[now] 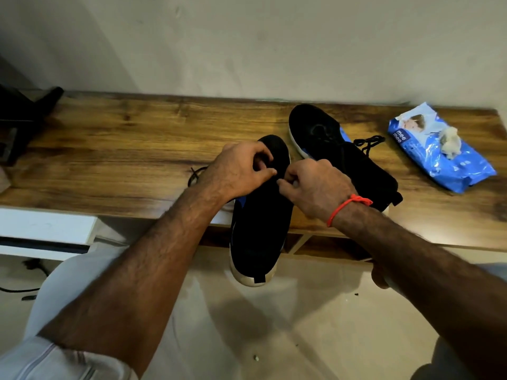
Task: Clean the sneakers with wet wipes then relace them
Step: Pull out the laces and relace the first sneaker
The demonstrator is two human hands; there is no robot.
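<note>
Two bare forearms reach forward from the bottom of the view, the right one wearing a red thread bracelet (346, 207). The left hand (237, 170) and right hand (315, 187) meet over the near black sneaker (258, 231), which lies across the front edge of the wooden bench (123, 138) with its white-soled heel hanging over the floor. The fingers of both hands are curled in close, pinching at something over the lacing area; most likely the lace, though the dark strand itself cannot be made out there. A loose end of black lace (195, 174) loops out on the bench just left of the left wrist.

The second sneaker (337, 154) rests further back, its lace end trailing to the right. A blue pack of wet wipes (439, 152) lies well apart at the right, with a crumpled, soiled wipe (450, 142) on top.

This looks like the relacing step, wiping apparently done. The next move calls for drawing the lace through and crossing to the next eyelet with even tension.
</note>
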